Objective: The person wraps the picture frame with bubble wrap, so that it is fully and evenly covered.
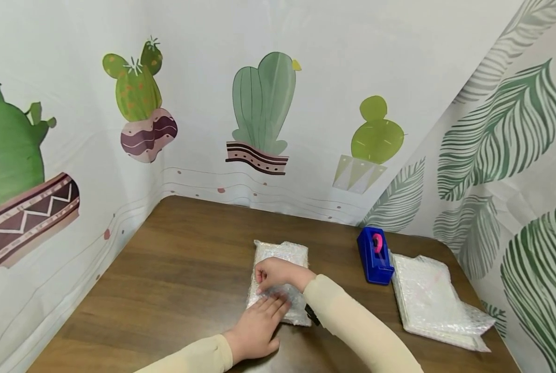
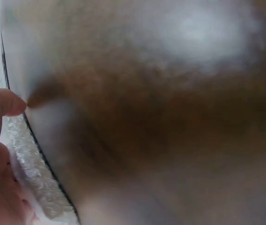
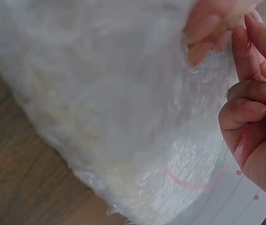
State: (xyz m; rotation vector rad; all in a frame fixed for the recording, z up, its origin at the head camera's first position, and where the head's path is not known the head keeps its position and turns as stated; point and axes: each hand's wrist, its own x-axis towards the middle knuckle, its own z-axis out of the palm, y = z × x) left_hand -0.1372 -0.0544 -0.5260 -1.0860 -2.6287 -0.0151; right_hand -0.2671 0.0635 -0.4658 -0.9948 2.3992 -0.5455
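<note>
A flat package in clear bubble wrap (image 1: pixel 278 251) lies on the table under both hands. My left hand (image 1: pixel 259 324) rests on its lower part, fingers nearly straight, thumb apart at the near edge. In the left wrist view, the left thumb (image 2: pixel 13 101) sticks out beside the package's wrapped edge (image 2: pixel 34 173). My right hand (image 1: pixel 280 273) is bent over the middle of the package, its fingers curled. In the right wrist view, the right hand (image 3: pixel 259 98) brings thumb and index fingertips together at the wrap's edge, close to the left fingertips (image 3: pixel 201 30).
A blue tape dispenser (image 1: pixel 375 259) with a pink core stands to the right of the package. Further right lies a second bubble-wrapped package (image 1: pixel 427 295), a loose flap of wrap at its near end. Behind the brown table (image 1: pixel 180 248) hangs a cactus-print cloth (image 1: pixel 189 103).
</note>
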